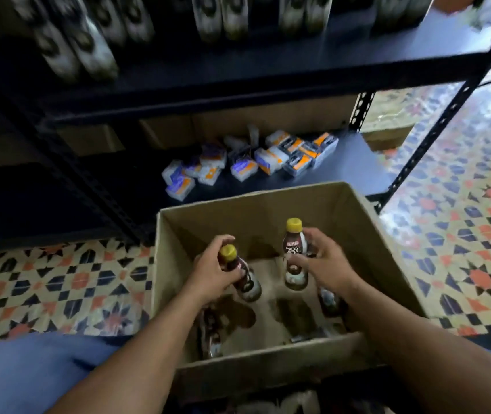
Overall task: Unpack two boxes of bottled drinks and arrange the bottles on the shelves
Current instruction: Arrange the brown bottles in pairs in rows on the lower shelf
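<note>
Inside the cardboard box (pixel 253 216) at 6 o'clock, your left hand (pixel 213 271) has its fingers curled round the neck of a yellow-capped bottle (pixel 248 283). Its long axis is tilted, with the cap toward 11 o'clock and the base toward 5. Your right hand (pixel 323 264) holds a second bottle (pixel 295 261), fingers wrapped round its side. This one stands nearly upright, cap toward 12 o'clock, and its brown label reads "78°C" under a red band too blurred to read. Beyond the box, at 12 o'clock, small orange-and-purple packets (pixel 238 164) lie on the lower shelf (pixel 353 164).
</note>
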A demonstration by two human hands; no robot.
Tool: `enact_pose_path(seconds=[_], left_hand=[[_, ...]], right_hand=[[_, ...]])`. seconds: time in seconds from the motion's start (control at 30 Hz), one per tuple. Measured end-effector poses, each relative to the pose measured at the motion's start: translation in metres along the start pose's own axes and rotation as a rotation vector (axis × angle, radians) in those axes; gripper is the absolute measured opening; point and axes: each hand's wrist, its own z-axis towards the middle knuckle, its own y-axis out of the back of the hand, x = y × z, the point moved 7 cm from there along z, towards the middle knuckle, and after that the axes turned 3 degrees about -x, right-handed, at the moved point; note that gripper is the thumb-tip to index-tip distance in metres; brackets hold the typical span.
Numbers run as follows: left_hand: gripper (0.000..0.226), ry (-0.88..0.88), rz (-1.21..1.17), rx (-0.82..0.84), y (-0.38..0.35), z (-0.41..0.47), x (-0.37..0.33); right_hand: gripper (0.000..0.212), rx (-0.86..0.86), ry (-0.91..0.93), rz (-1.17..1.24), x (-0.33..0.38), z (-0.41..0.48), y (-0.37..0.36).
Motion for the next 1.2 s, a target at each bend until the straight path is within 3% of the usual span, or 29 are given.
enact_pose_path(seconds=[0.3,0.47,0.7,0.93,1.2], left_hand=[[0.074,-0.234,-0.252,-0.063,0.138,-0.032,-0.136],[0.081,-0.41,-0.141,-0.109,0.213,-0.029,-0.218],[0.066,-0.574,-0.037,-0.202,0.285,0.021,-0.283],[0.071,-0.602,0.056,-0.309,0.315,0.1,-0.296],[0.073,-0.526,0.031,-0.29,0.302,0.171,-0.27]], right_hand=[[0.057,-0.175,0.338,0.038,0.189,-0.034,0.024],[0.08,-0.265,0.544,0.049,0.287,-0.03,0.033],[0.099,-0.249,0.68,-0.041,0.386,0.016,0.025],[0.091,-0.23,0.7,-0.072,0.43,0.085,0.011],[0.086,-0.209,0.613,-0.015,0.41,0.162,-0.012]])
